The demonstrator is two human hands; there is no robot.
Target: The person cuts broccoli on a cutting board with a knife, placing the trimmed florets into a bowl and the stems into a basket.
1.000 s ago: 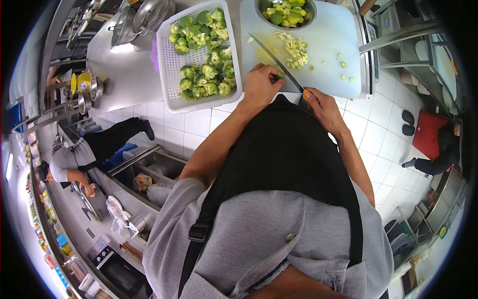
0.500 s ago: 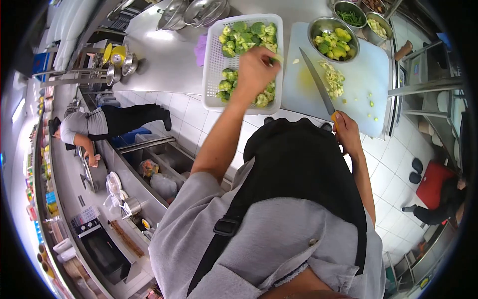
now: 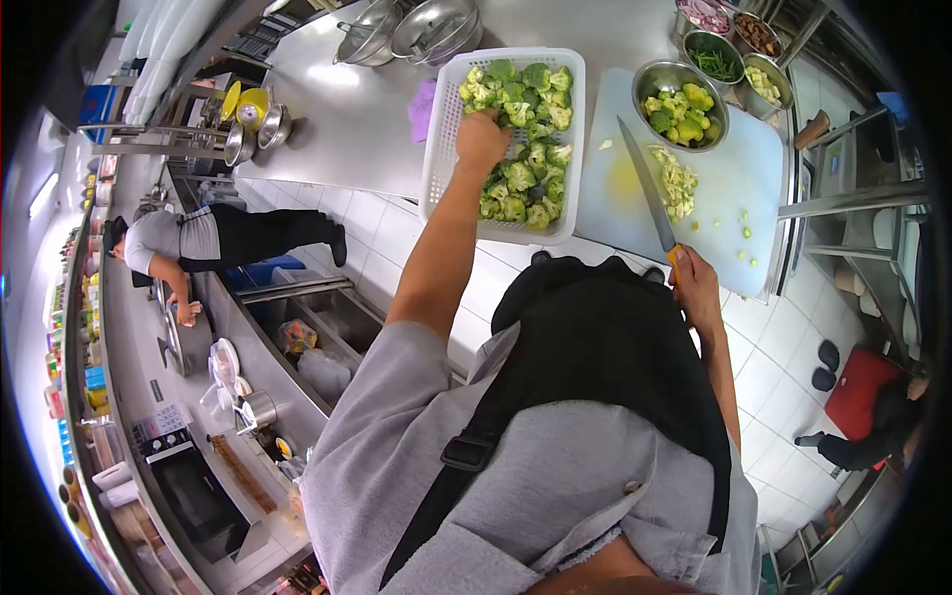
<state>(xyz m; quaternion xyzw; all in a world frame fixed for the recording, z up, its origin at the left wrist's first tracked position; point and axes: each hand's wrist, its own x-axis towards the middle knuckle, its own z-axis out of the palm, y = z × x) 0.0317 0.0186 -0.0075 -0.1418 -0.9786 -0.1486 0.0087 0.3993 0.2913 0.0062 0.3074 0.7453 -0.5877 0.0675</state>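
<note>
My left hand [image 3: 482, 141] is down in a white perforated plastic basket [image 3: 436, 188], at the left edge of the broccoli florets [image 3: 534, 178]. Its fingers are curled, and whatever they hold is hidden. On the right, my right hand [image 3: 698, 288] grips the orange handle of a kitchen knife [image 3: 647, 186]. The long blade lies over a pale cutting board [image 3: 734, 198], beside a heap of chopped pale green pieces [image 3: 676, 184]. At the board's far side a steel bowl [image 3: 721, 136] holds more florets, several of them yellowish.
Small steel containers of sliced greens [image 3: 714, 65] and other cut food stand at the far right. Colanders [image 3: 436, 30] and a purple cloth [image 3: 422, 111] lie beyond the basket. Another person [image 3: 188, 238] works at the left counter; a further person [image 3: 873, 426] is at the far right.
My left hand has moved left within the basket, away from its right rim, uncovering more florets. The knife stays in my right hand. The view has shifted slightly.
</note>
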